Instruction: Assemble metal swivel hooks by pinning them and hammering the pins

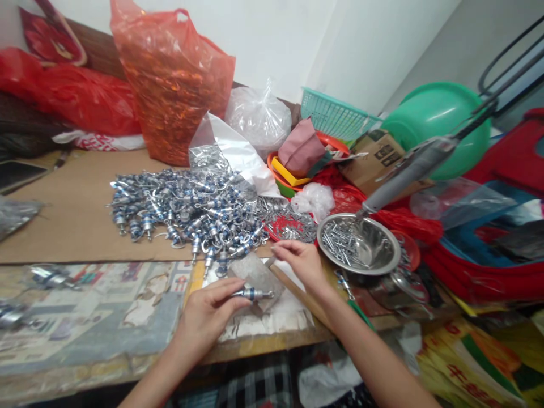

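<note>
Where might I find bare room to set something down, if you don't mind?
The brown cardboard is bare between the plastic bag at far left and the heap of metal parts; so is much of the printed sheet between the loose parts and left hand. It is crowded from heap to steel bowl.

Worktable (276,342), worn yellowish front edge. Carries a brown cardboard sheet (72,238) across back and left; along the front left, a printed covering (106,334), torn at one pale patch. On cardboard: wide heap of metal fittings (191,205) with blue bands; large orange-red plastic bag (176,85) upright behind; dark flat object (19,174) at left edge. On printed covering: two metal pieces (51,276), blurred, well apart from heap. Right of heap: red tray (278,228) with small metal pins; then steel bowl (380,255) of longer pins; cannot tell whether directly on tabletop. Front centre: whitish sheet (293,320), wooden strip (302,293) slanting across.
</note>
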